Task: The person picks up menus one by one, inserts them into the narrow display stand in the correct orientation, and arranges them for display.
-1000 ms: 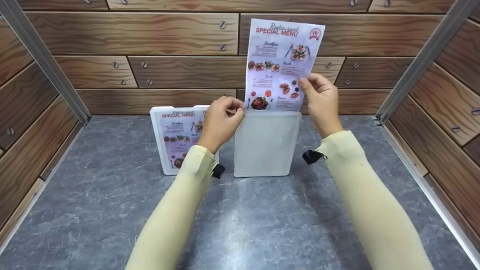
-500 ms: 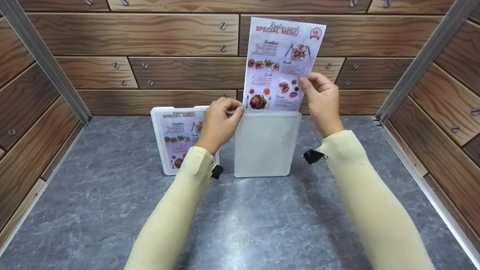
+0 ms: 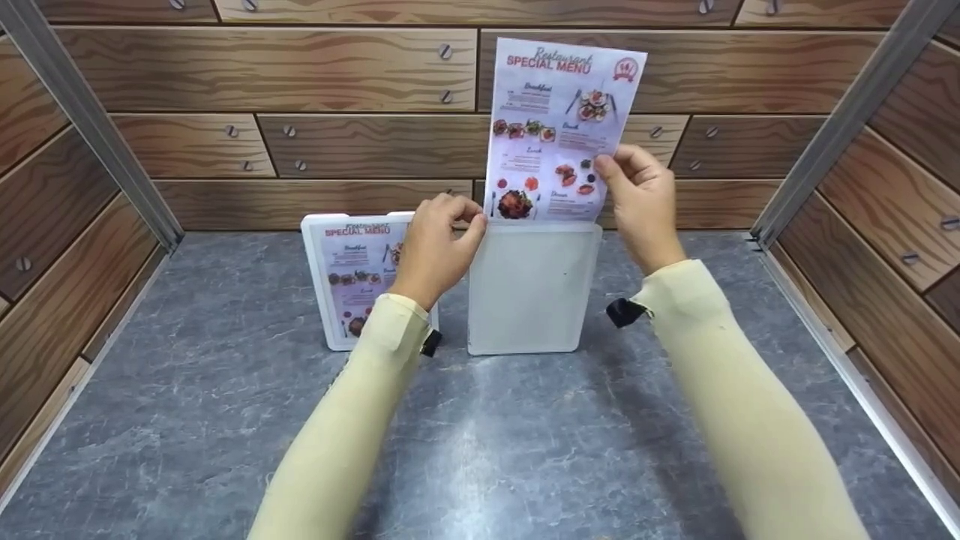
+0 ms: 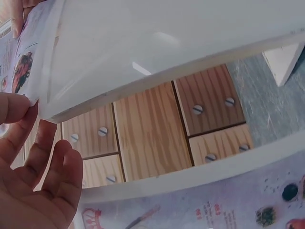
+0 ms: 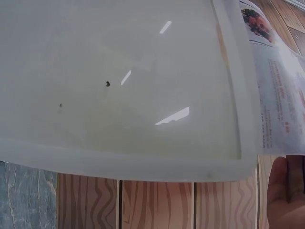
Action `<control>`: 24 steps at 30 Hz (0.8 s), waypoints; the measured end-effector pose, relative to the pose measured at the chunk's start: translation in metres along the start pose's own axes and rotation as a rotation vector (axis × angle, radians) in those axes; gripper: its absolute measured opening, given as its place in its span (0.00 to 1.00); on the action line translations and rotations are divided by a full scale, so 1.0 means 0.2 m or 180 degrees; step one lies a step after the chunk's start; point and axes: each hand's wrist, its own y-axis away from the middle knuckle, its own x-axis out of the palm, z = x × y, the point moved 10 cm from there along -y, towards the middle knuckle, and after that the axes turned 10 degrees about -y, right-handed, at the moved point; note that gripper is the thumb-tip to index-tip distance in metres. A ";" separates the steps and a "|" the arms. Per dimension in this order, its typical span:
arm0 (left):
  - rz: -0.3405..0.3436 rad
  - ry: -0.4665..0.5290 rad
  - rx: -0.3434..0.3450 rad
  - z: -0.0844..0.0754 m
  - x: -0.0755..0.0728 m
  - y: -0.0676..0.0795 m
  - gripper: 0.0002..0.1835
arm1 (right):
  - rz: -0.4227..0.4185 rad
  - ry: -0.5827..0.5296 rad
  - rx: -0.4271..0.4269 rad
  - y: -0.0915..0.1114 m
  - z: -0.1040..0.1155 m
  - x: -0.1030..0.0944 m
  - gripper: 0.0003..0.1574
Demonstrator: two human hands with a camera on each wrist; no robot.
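A printed menu sheet [image 3: 559, 135] stands up behind the top edge of a white sign holder [image 3: 532, 289] with a blank clear front. My right hand [image 3: 641, 199] pinches the sheet's right edge between thumb and fingers. At the sheet's lower left corner, my left hand [image 3: 442, 244] pinches the paper beside the holder's top corner. The left wrist view shows that thumb and forefinger [image 4: 19, 109] together on the corner, the other fingers loosely bent. In the right wrist view the holder's panel [image 5: 119, 95] fills most of the picture, and whether the sheet's bottom edge is inside it is hidden.
A second white holder [image 3: 322, 300] with the same menu in it stands to the left, partly behind my left forearm. Both holders stand on a grey marbled tabletop [image 3: 225, 420]. Wood-patterned walls [image 3: 360, 142] close off the back and sides.
The menu sheet rises a touch, then settles slightly lower and to the left. Both hands keep their hold and have barely moved.
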 end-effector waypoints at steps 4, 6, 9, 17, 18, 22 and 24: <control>-0.0020 -0.0069 -0.0029 -0.01 0.00 -0.01 0.09 | -0.0007 -0.0006 -0.0080 0.00 0.00 0.01 0.05; -0.0015 -0.0035 -0.0057 -0.01 0.00 -0.01 0.10 | -0.0002 -0.0031 -0.0132 -0.01 0.00 0.01 0.05; -0.0009 0.0001 -0.0090 -0.01 0.01 -0.01 0.11 | 0.0051 -0.0057 -0.0168 -0.01 0.00 0.02 0.05; -0.0010 -0.0128 -0.0083 -0.02 0.00 -0.02 0.11 | 0.0148 -0.0011 -0.0018 0.00 -0.02 0.02 0.05; -0.0013 -0.0144 -0.0088 -0.02 0.00 -0.02 0.11 | 0.0144 -0.0028 -0.0010 0.00 -0.02 0.02 0.05; 0.0002 -0.0167 -0.0151 -0.02 0.00 -0.02 0.12 | 0.0133 0.0004 -0.0045 0.00 0.00 0.00 0.05; 0.0018 -0.0158 -0.0164 -0.02 0.01 -0.02 0.12 | 0.0127 0.0035 -0.0059 0.00 0.01 -0.01 0.05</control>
